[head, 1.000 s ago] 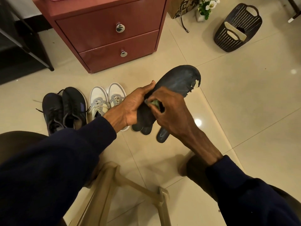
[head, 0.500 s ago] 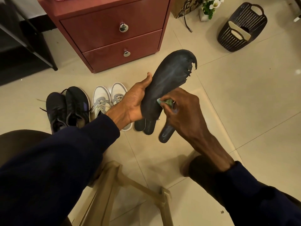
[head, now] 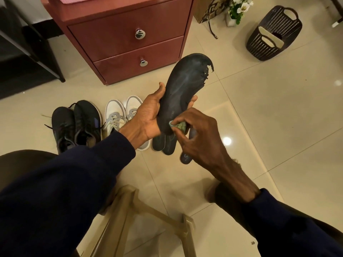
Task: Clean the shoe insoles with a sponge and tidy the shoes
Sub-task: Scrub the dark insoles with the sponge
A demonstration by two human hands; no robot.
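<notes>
While left hand (head: pixel 148 117) clasps dark insole (head: pixel 183 86), right hand (head: pixel 200 138) grip pinches green sponge (head: pixel 181 126) against heel end.

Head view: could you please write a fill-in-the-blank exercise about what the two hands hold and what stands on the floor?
1. The left hand holds up a dark ____ with a torn far edge.
2. The right hand pinches a small green ____ against it.
3. Beside the black shoes on the floor stands a pair of ____ shoes.
4. The red cabinet shows ____ drawers.

Missing words: insole; sponge; white; two.
</notes>
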